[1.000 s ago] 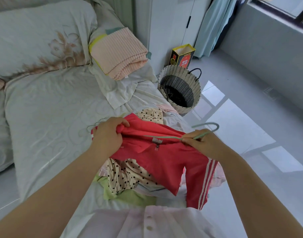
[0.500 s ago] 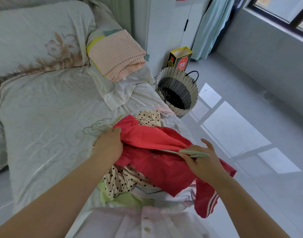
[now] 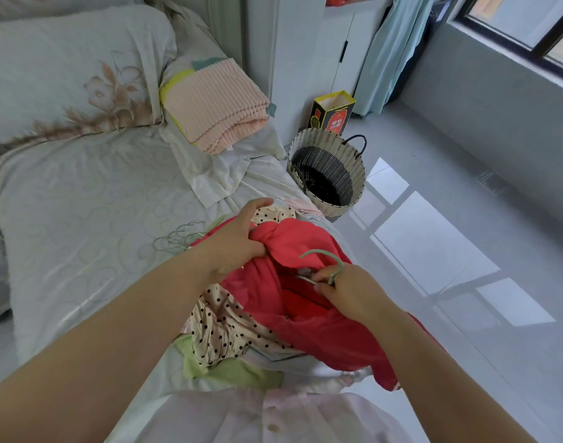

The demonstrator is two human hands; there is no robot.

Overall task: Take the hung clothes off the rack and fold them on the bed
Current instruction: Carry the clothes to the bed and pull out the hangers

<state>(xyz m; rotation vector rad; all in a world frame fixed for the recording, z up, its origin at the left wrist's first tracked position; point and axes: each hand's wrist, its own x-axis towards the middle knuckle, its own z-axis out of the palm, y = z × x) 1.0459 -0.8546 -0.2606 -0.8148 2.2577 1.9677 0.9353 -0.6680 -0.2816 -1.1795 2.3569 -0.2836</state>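
The bed, spread with a pale swirl-patterned sheet, fills the left of the view, and a loose heap of clothes lies at its near edge beside the floor. On top of the heap is a red garment, crumpled and folded over itself. Its long axis runs from the upper left, by the bed's edge, down to the lower right, where one end droops past the mattress. Under it lie a cream polka-dot garment and a light green one. The left hand has its fingers curled into the red cloth at the upper end, bunching a fistful of it. The right hand is narrowed to a pinch round the neck of a pale green hanger, just where it leaves the garment. The hanger's hook arcs up and over toward the left, and the rest of it is hidden inside the red cloth. A few thin wire hangers lie flat on the sheet just left of the left hand.
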